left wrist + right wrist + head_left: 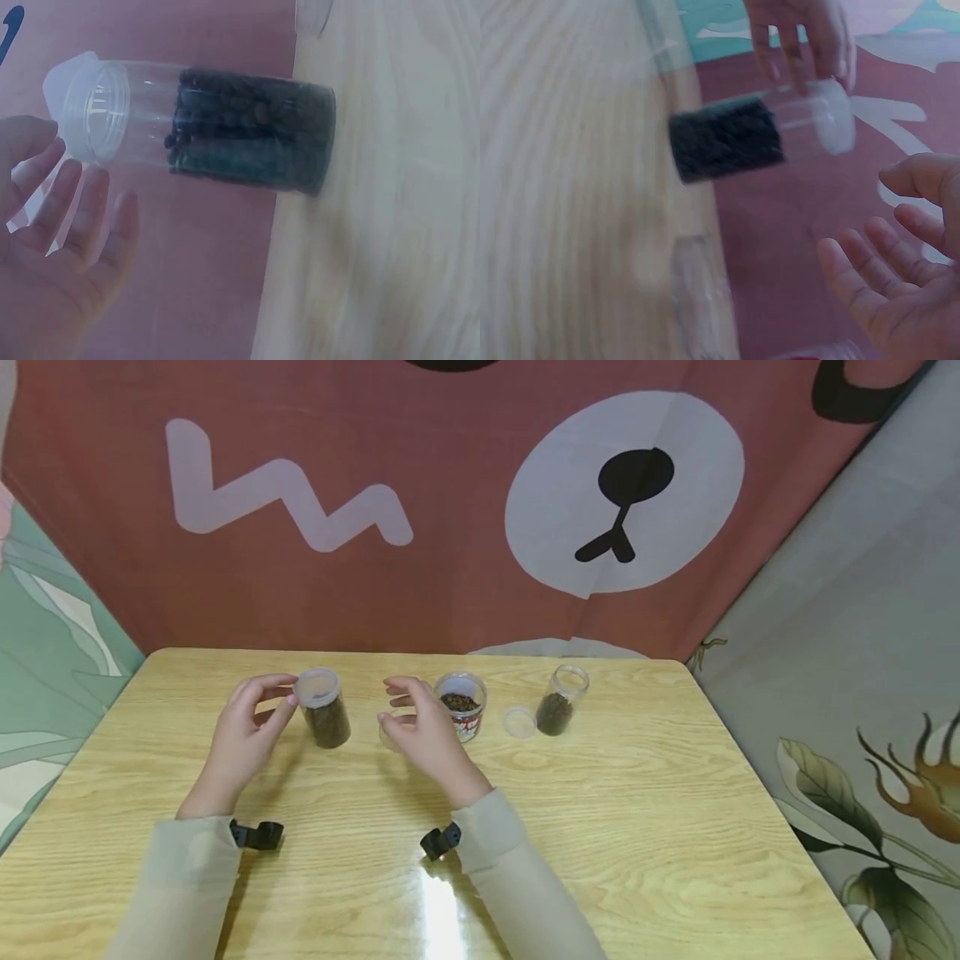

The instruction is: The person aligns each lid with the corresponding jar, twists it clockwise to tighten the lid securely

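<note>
A clear jar (pixel 327 724) of small dark pellets stands upright on the table at the centre left, with a translucent lid (pixel 318 685) on top. My left hand (pixel 251 727) is at the lid's left side, thumb and index tips at its edge. Its other fingers stay loosely extended, apart from the jar, as the left wrist view shows. To the right of the jar my right hand (pixel 429 735) hovers with fingers loosely bent and nothing between them. Beneath it, a clear plastic piece (pixel 697 296) sits on the table, largely hidden from the head view.
Behind the right hand stands an open tub (pixel 468 724) with a printed label and brown bits inside. Farther right are a flat clear lid (pixel 519 722) and an open jar (pixel 557 712) partly filled with dark pellets. A red-brown cloth (pixel 450 602) hangs behind the wooden table (pixel 637 827).
</note>
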A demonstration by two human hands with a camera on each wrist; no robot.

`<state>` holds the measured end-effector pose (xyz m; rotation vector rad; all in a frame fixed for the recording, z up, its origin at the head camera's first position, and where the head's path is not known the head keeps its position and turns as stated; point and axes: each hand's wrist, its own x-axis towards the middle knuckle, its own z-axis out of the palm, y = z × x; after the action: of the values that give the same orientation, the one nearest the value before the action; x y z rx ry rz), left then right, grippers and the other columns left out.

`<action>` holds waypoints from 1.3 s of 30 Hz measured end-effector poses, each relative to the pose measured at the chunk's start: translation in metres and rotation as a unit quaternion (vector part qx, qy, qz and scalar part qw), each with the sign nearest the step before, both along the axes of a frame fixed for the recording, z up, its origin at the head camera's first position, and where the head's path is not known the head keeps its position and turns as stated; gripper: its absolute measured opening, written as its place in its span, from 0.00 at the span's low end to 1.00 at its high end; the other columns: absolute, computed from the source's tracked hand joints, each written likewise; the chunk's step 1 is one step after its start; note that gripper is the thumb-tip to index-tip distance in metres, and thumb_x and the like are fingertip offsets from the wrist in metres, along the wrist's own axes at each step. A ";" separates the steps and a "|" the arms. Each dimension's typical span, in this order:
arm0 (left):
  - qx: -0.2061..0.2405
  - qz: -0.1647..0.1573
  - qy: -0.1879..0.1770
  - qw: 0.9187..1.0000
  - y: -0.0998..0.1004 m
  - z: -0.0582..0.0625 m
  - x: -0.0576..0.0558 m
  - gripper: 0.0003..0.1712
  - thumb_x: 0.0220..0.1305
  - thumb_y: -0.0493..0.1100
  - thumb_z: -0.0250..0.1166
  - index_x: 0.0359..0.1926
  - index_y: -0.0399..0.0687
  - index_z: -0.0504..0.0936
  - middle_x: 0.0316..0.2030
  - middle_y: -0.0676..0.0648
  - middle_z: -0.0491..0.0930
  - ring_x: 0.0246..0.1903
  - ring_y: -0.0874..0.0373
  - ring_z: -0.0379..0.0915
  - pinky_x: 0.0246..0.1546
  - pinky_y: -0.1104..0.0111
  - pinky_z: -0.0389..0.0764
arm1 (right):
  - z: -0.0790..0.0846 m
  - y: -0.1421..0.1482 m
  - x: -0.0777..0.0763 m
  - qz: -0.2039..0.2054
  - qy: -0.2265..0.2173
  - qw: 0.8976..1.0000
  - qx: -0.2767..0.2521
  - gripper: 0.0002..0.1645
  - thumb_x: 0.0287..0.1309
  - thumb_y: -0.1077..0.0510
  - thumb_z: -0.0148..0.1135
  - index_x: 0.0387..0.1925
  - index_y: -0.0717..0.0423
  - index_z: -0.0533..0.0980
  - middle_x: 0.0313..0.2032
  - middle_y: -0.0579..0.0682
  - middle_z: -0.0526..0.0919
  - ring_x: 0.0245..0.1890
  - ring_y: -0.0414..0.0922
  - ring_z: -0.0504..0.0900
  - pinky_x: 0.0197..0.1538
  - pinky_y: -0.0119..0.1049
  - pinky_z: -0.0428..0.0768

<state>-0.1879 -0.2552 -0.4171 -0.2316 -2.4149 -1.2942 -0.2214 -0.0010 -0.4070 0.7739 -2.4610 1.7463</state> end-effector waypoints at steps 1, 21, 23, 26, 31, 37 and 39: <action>-0.003 0.001 0.008 1.000 0.001 0.001 0.001 0.19 0.77 0.42 0.58 0.64 0.40 0.76 0.58 0.43 0.72 0.55 0.71 0.65 0.48 0.85 0.70 | 0.002 0.003 0.001 -0.003 0.004 1.000 -0.001 0.28 0.67 0.64 0.63 0.67 0.58 0.70 0.60 0.57 0.75 0.57 0.53 0.78 0.54 0.36 0.83; -0.085 -0.027 0.238 0.967 0.035 0.025 0.007 0.11 0.63 0.26 0.63 0.46 0.32 0.83 0.49 0.34 0.78 0.51 0.38 0.73 0.60 0.70 0.69 | 0.016 0.059 -0.004 -0.081 0.097 0.992 0.004 0.26 0.68 0.64 0.62 0.66 0.63 0.70 0.59 0.58 0.75 0.61 0.53 0.76 0.65 0.44 0.76; -0.087 -0.047 0.245 0.964 0.040 0.026 0.008 0.10 0.65 0.28 0.63 0.47 0.32 0.83 0.50 0.34 0.78 0.52 0.38 0.73 0.62 0.75 0.67 | 0.017 0.063 -0.005 -0.089 0.099 0.991 0.002 0.27 0.67 0.65 0.63 0.65 0.63 0.70 0.59 0.58 0.75 0.62 0.53 0.75 0.67 0.44 0.75; -0.094 -0.077 0.242 0.963 0.046 0.025 0.009 0.11 0.64 0.26 0.64 0.48 0.33 0.82 0.51 0.35 0.77 0.54 0.40 0.72 0.63 0.77 0.65 | 0.017 0.070 -0.007 -0.096 0.100 0.990 -0.005 0.27 0.67 0.65 0.63 0.65 0.65 0.70 0.60 0.59 0.74 0.63 0.53 0.74 0.69 0.45 0.73; -0.111 -0.107 0.230 0.961 0.056 0.020 0.009 0.18 0.57 0.20 0.66 0.49 0.32 0.81 0.51 0.35 0.77 0.53 0.40 0.72 0.62 0.79 0.64 | 0.014 0.080 -0.012 -0.104 0.094 0.990 -0.017 0.28 0.67 0.65 0.63 0.66 0.65 0.69 0.63 0.60 0.73 0.64 0.55 0.72 0.70 0.47 0.70; -0.132 -0.115 0.165 0.971 0.067 0.010 0.009 0.18 0.62 0.26 0.67 0.54 0.34 0.79 0.55 0.36 0.75 0.45 0.48 0.74 0.45 0.71 0.76 | 0.011 0.094 -0.019 -0.099 0.052 0.993 -0.028 0.32 0.67 0.66 0.63 0.69 0.62 0.66 0.67 0.60 0.69 0.67 0.56 0.69 0.70 0.51 0.69; -0.141 -0.120 0.133 0.974 0.070 0.007 0.009 0.19 0.64 0.28 0.67 0.55 0.35 0.78 0.56 0.36 0.74 0.46 0.48 0.74 0.44 0.63 0.79 | 0.011 0.098 -0.020 -0.091 0.029 0.995 -0.026 0.34 0.67 0.64 0.64 0.71 0.60 0.64 0.68 0.61 0.67 0.68 0.56 0.68 0.70 0.52 0.70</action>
<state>-0.1794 -0.1855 -0.4103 -0.7482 -2.3794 -0.9327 -0.2419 0.0970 -0.3965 0.5662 -2.3544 1.6923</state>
